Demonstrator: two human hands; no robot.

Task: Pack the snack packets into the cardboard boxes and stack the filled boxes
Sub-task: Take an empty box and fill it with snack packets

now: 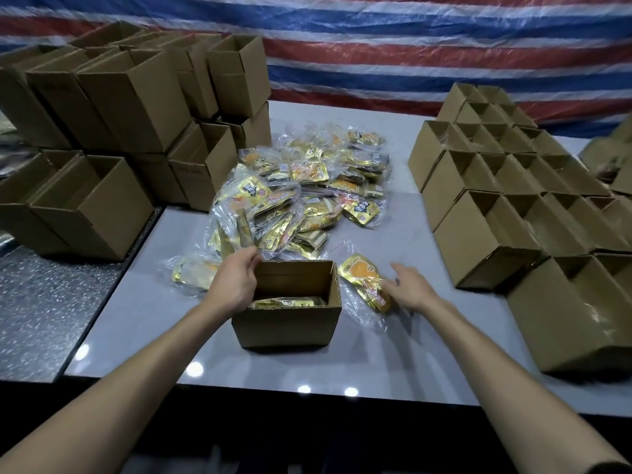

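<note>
The packing step is in hand. An open brown cardboard box (290, 323) is stood upright at the near middle of the glossy grey bench (143, 319). A layer of gold snack packets (287, 302) is seen low inside it, well short of the rim, so the box is judged only partly filled.

The left hand (236, 283) is laid over the box's left wall. Its grip is closed on the rim, with the thumb at the far left corner, and the box is steadied by it. The right hand (412, 289) is reached out just right of the box, its grip spread wide and the fingers nearly straight. Its fingertips are laid on a single gold-and-orange snack packet in clear wrap (362, 280), which lies flat on the bench beside the box's right wall. Nothing is pinched or lifted by this hand yet.

Behind the box, a loose heap of gold foil snack packets (307, 186) is spread across the bench. Tall stacks of brown cardboard boxes (113, 107) are piled at the far left; whether these are filled cannot be told. Rows of open brown boxes (506, 186) are set at the right, and their insides appear empty.

For the next move, the right grip would need to be closed on the single packet. The packet would then be carried over the right wall and laid flat on the layer inside, with the left hold kept on the rim. The clear wrap is judged slippery, so a firm pinch is called for. Stacking is judged some way off.
</note>
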